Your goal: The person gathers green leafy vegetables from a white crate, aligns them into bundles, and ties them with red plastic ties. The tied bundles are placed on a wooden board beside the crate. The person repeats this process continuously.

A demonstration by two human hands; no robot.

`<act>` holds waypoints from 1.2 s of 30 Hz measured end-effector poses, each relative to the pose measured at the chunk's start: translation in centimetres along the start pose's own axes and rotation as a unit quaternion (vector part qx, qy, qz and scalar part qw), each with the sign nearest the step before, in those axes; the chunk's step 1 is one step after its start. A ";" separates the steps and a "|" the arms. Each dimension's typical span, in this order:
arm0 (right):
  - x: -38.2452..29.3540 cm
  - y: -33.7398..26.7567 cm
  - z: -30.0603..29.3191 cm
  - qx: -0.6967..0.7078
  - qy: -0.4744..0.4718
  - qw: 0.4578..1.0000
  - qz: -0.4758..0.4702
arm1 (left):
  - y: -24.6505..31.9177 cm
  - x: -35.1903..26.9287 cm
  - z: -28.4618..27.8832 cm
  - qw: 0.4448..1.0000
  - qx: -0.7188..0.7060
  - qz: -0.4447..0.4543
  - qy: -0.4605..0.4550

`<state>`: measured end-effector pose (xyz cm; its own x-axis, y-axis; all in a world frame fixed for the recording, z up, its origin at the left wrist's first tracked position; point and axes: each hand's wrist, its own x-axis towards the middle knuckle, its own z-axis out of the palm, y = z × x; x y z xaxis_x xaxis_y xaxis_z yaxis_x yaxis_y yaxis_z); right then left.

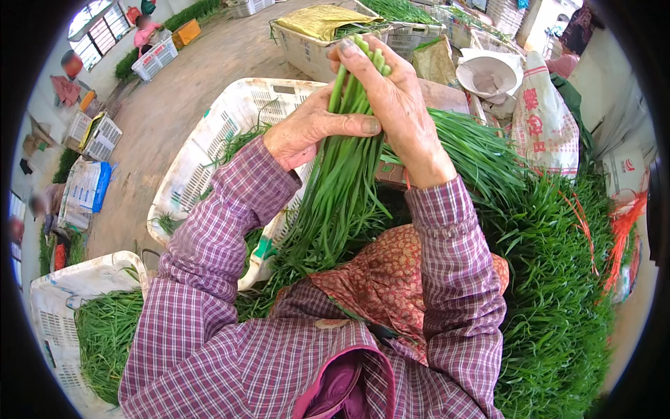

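Both my hands hold one bunch of long green leafy stalks [340,162], which look like garlic chives; their thick pale ends point up and the leaves hang toward my lap. My left hand [319,123] wraps the bunch below the ends, its thumb lying across the front. My right hand [395,89] closes round the ends from the right, its thumb near the top. Behind my right wrist, more cut leaves [471,146] lie in a loose sheaf on a low surface. Under the bunch stands a white plastic crate [193,152] with some leaves inside.
Another white crate [52,314] with leaves stands at lower left. Piled greens [555,293] fill my right side, with orange-red ties [623,230] beside them. A white printed sack [544,120] and full crates [303,52] stand ahead. A person in pink [144,34] is far off at upper left.
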<state>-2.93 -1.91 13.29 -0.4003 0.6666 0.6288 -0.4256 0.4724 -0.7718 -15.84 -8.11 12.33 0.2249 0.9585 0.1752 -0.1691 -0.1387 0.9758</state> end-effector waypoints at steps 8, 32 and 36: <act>1.4 -0.8 -0.3 -0.199 -0.009 0.977 -0.082 | 2.0 1.4 -1.7 0.985 0.008 0.105 0.133; -2.1 8.9 -20.8 -0.693 -0.152 0.704 0.011 | -11.2 12.2 -2.9 0.813 0.494 0.265 0.160; -1.4 12.0 -21.0 -0.690 -0.183 0.700 0.017 | -16.7 16.6 -0.2 0.733 0.603 0.282 0.145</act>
<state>9.59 14.97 1.18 -0.6801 0.6181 0.3942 0.6773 0.7356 0.0150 -9.43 10.13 -1.11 0.2026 0.6530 0.7298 0.8523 -0.4845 0.1969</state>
